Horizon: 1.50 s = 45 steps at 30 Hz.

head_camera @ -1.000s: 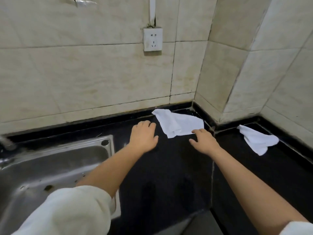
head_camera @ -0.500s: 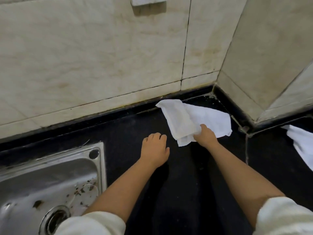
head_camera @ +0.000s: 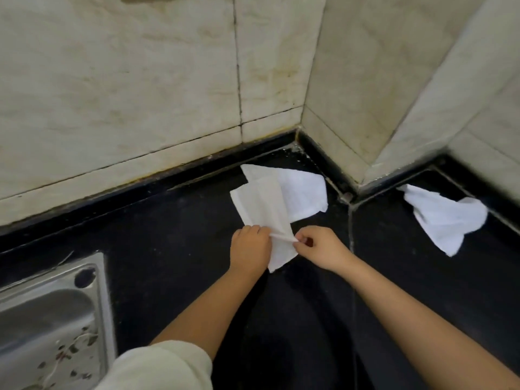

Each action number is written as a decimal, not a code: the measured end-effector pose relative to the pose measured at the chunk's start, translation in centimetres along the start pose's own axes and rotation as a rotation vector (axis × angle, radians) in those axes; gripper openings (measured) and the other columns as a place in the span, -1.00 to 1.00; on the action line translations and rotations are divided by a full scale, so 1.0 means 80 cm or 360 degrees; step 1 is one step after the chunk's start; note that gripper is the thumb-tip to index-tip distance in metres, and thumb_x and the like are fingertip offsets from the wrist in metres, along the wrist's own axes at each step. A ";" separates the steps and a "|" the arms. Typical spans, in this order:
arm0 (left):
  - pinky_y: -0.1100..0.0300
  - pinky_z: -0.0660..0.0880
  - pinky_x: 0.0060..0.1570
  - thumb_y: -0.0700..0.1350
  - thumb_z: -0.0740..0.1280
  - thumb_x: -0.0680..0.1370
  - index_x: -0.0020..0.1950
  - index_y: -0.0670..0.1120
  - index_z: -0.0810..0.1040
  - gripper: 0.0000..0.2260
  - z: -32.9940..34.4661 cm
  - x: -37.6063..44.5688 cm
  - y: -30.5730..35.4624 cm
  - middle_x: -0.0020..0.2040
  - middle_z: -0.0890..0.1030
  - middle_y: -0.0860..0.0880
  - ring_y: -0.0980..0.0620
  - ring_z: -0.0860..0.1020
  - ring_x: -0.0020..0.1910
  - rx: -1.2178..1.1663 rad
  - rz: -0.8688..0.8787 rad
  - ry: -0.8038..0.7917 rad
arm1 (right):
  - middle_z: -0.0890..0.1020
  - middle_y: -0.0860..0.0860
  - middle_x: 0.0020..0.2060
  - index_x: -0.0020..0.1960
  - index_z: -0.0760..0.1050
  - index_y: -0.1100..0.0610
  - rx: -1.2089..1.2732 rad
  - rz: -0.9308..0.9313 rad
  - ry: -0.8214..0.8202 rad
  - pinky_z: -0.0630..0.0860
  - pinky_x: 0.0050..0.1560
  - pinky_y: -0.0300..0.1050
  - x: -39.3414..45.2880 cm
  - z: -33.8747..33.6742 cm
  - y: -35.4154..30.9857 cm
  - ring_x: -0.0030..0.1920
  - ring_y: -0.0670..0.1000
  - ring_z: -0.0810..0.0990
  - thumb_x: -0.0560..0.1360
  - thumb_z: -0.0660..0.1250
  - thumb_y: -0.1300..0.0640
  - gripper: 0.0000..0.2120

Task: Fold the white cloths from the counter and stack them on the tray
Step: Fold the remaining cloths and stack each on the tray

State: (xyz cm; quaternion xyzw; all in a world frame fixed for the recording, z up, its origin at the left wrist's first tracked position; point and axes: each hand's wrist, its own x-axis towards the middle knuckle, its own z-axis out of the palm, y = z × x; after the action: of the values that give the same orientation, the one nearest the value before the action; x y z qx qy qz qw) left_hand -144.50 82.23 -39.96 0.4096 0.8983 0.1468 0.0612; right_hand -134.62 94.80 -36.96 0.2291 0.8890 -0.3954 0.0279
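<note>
Hands meet on the near edge of the white cloth (head_camera: 270, 204) by the wall corner.
Steel sink (head_camera: 50, 319) sits at far left of the black tabletop (head_camera: 168, 249). Half a second ago the left hand (head_camera: 250, 249) lay idle on the tabletop; now its grip pinches the cloth's near edge, opposite the right hand (head_camera: 318, 247), grip pinching too. That edge is lifted and drawn nearer. Second cloth (head_camera: 444, 218) lies crumpled, well apart at right.
</note>
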 end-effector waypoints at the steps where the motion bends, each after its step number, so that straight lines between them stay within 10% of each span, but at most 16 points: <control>1: 0.13 0.48 -0.41 -0.24 0.25 0.43 -0.33 -0.19 0.56 -0.84 -0.006 -0.005 0.003 -0.39 0.60 -0.12 -0.14 0.59 -0.40 -0.0002 0.0193 0.0040 | 0.39 -0.01 -0.42 -0.35 0.46 0.22 -0.0074 -0.0017 0.0086 0.28 -0.35 -0.28 -0.013 -0.008 0.001 -0.39 -0.09 0.36 0.38 0.33 0.26 -0.86; 8: 0.25 0.47 -0.59 -0.03 0.11 0.51 -0.32 -0.15 0.59 -0.64 -0.090 -0.055 0.047 -0.42 0.61 -0.05 -0.03 0.58 -0.49 0.0059 0.1258 0.0205 | 0.42 0.02 -0.42 -0.36 0.41 0.19 0.0020 0.0079 0.0788 0.28 -0.37 -0.27 -0.137 -0.031 0.000 -0.39 -0.01 0.36 0.28 0.32 0.34 -0.87; 13: 0.03 0.47 -0.07 0.22 -0.17 0.48 0.03 -0.23 0.54 -0.33 -0.132 -0.085 0.118 -0.06 0.62 -0.16 -0.13 0.56 -0.07 -0.0231 0.1253 -0.0129 | 0.59 0.15 -0.32 -0.22 0.55 0.29 -0.0134 0.0139 0.1042 0.27 -0.30 -0.26 -0.244 -0.046 0.026 -0.29 0.09 0.52 0.39 0.27 0.32 -0.91; 25: -0.10 0.49 -0.08 0.10 -0.10 0.51 0.08 -0.24 0.55 -0.43 -0.103 -0.126 0.329 -0.03 0.62 -0.24 -0.22 0.55 -0.04 -0.0606 0.1533 -0.0043 | 0.68 0.29 -0.11 -0.05 0.62 0.32 -0.0754 0.0598 0.1816 0.52 -0.05 0.05 -0.498 -0.185 0.091 -0.06 0.28 0.64 0.42 0.25 0.32 -0.80; 29: -0.01 0.46 -0.02 -0.12 0.06 0.63 0.17 -0.19 0.53 -0.70 -0.044 -0.146 0.354 0.05 0.61 -0.18 -0.19 0.55 0.04 -0.0345 0.1660 -0.0442 | 0.69 0.25 -0.22 -0.15 0.64 0.29 -0.0863 0.0600 0.1492 0.54 -0.14 -0.10 -0.570 -0.141 0.130 -0.21 0.24 0.66 0.35 0.18 0.20 -0.72; 33: 0.06 0.42 0.11 -0.13 0.09 0.63 0.12 -0.19 0.56 -0.72 0.029 -0.170 0.348 0.11 0.60 -0.14 -0.12 0.52 0.12 0.0073 0.1675 -0.0998 | 0.69 0.19 -0.15 -0.13 0.62 0.24 -0.0519 0.0870 0.0583 0.56 -0.03 0.00 -0.612 -0.069 0.185 -0.11 0.17 0.65 0.44 0.29 0.19 -0.84; 37: 0.09 0.36 -0.12 -0.16 0.10 0.62 -0.31 -0.10 0.37 -0.71 0.072 -0.186 0.351 -0.17 0.49 -0.14 -0.09 0.46 -0.15 0.0451 0.1570 -0.1547 | 0.59 0.14 -0.26 -0.17 0.54 0.26 -0.0064 0.1050 -0.0136 0.47 -0.11 -0.07 -0.622 -0.035 0.211 -0.24 -0.07 0.55 0.53 0.26 0.11 -0.77; 41: 0.21 0.46 -0.19 -0.15 0.15 0.60 -0.06 -0.12 0.49 -0.85 0.086 -0.177 0.373 -0.11 0.48 -0.06 0.00 0.47 -0.14 0.0231 0.1221 -0.1725 | 0.59 -0.02 -0.27 -0.16 0.51 0.12 0.1013 0.1227 -0.0315 0.56 -0.15 -0.28 -0.627 -0.053 0.230 -0.27 -0.20 0.61 0.59 0.13 0.15 -0.76; 45: 0.07 0.56 -0.03 -0.14 0.24 0.56 -0.04 -0.10 0.49 -0.94 0.095 -0.166 0.405 -0.04 0.57 -0.11 -0.07 0.56 -0.07 0.0000 0.1113 -0.1438 | 0.51 0.03 -0.29 -0.10 0.45 0.19 0.0975 0.1364 -0.0018 0.57 -0.26 -0.27 -0.625 -0.064 0.260 -0.27 -0.06 0.54 0.62 0.04 0.15 -0.74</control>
State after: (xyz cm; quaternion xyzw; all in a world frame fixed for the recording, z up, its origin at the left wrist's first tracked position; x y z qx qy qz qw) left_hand -110.75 93.99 -37.14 0.7047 0.5939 -0.0312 0.3870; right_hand -80.32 91.33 -36.29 0.5677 0.5590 -0.5916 0.1236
